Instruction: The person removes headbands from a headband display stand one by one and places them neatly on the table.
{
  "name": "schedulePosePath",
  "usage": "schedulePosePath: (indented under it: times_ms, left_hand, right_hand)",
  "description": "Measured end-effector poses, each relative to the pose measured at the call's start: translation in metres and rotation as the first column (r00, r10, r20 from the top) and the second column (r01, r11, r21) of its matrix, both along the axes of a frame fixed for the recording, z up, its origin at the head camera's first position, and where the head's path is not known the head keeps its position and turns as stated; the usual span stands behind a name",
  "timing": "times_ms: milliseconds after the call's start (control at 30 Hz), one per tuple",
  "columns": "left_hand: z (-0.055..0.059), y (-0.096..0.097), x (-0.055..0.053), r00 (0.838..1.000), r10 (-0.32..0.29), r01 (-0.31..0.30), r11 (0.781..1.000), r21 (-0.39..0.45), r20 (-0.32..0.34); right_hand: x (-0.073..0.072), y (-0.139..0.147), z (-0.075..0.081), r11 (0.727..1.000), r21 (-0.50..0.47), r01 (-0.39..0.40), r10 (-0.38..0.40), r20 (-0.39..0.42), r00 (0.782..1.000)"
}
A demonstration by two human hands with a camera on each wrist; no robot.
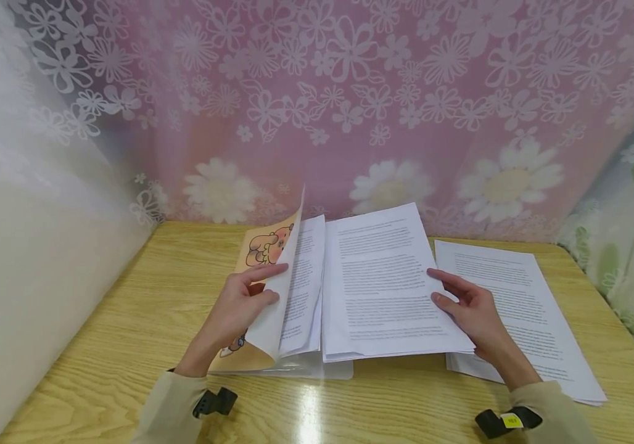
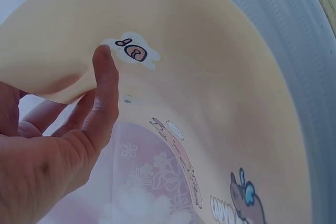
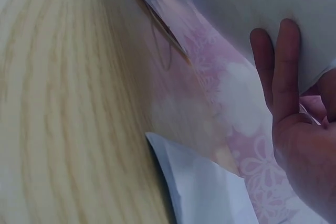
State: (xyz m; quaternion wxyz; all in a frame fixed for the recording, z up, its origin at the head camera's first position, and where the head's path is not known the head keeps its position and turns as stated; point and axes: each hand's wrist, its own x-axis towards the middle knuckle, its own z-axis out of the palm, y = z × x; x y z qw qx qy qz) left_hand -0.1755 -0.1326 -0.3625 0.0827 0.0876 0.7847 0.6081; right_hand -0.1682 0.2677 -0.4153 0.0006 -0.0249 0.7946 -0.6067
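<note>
My left hand [image 1: 242, 302] grips the bent-up cover of an orange folder [image 1: 256, 359] printed with cartoon animals. In the left wrist view, fingers lie against the patterned outside of the cover [image 2: 210, 66]. Printed sheets [image 1: 304, 283] stand inside, partly hidden by the cover. To their right, a stack of printed pages [image 1: 386, 283] is tilted up from the table. My right hand [image 1: 475, 314] pinches its right edge, thumb in front. The right wrist view shows two fingers behind the pages [image 3: 231, 3].
A second stack of printed paper [image 1: 517, 296] lies on the wooden table [image 1: 106, 308] at the right, partly under my right forearm. Clear plastic [image 1: 317, 368] shows below the folder's pages. A pink flowered curtain [image 1: 317, 123] hangs along the table's back edge.
</note>
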Motion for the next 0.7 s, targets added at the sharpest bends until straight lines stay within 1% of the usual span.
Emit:
schedulePosePath:
  times_ms: [233, 467, 700]
  left_hand:
    - [0.0, -0.001, 0.0, 1.0, 0.006, -0.006, 1.0, 0.008, -0.005]
    - [0.0, -0.001, -0.001, 1.0, 0.002, -0.002, 1.0, 0.026, 0.013]
    - [0.001, -0.002, -0.001, 1.0, 0.008, -0.008, 1.0, 0.016, 0.013]
  right_hand:
    - [-0.005, -0.01, -0.005, 1.0, 0.016, 0.026, -0.025, -0.04, 0.999]
    - [-0.007, -0.027, -0.005, 0.998, -0.047, 0.035, -0.038, -0.053, 0.998]
    - [-0.007, -0.039, -0.001, 0.998, -0.066, 0.015, -0.022, -0.106, 0.994]
